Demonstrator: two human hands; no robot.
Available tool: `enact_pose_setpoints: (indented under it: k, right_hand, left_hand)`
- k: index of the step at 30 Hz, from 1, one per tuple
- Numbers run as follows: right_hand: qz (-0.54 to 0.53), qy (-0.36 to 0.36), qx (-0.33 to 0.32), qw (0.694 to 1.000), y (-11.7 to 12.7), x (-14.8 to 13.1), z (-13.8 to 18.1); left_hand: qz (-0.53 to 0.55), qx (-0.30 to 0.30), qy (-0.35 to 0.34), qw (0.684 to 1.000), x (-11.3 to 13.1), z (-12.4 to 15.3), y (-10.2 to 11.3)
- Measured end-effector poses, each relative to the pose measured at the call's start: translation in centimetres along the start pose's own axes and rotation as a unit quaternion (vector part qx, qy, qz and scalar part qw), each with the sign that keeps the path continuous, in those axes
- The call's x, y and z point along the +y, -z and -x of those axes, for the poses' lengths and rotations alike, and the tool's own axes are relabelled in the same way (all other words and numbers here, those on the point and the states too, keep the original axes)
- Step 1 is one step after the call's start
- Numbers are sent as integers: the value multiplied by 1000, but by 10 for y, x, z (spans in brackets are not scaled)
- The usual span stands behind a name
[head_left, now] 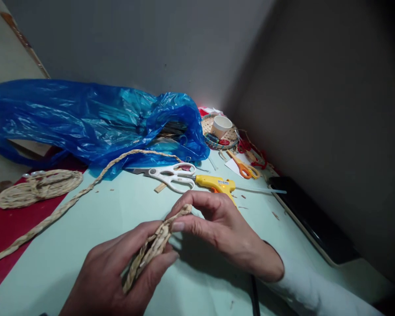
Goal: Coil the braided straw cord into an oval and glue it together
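Observation:
A tan braided straw coil (154,246), its layers pressed flat together, is held tilted above the pale green sheet. My left hand (118,267) wraps its lower part between thumb and fingers. With thumb and index finger, my right hand (217,221) pinches the coil's upper end. Just beyond the hands lie white-handled scissors (173,176) and a yellow glue gun (217,183) with a clear glue stick (260,189) in its back. A long straw braid (75,197) runs across the left side of the sheet.
A blue plastic bag (95,118) stretches along the back wall. Bundled braid (41,186) lies on red cloth (6,235) at left. Near the right wall are a woven basket (206,125) with a white cup (221,125), orange-handled scissors (243,166) and a black tablet-like device (311,219).

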State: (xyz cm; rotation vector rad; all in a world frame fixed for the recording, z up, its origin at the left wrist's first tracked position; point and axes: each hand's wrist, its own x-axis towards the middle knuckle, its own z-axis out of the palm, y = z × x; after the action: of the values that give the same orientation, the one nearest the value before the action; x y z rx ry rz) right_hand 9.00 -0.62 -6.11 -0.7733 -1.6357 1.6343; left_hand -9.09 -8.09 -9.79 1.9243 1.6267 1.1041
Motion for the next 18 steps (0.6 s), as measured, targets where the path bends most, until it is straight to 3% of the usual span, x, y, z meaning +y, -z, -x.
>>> enact_pose_setpoints:
  k: [4,10,18]
  right_hand:
    - [-25,-7,30,999,10,1,-5]
    - [-7,8,35,999,22,0,-7]
    - [-2,-6,26,1000,24,1,-7]
  left_hand:
    - [13,36,21,999,-4,0,1]
    - [-14,45,12,999,-17,2,1]
    - [143,-29,12,989,-13,-1,-1]
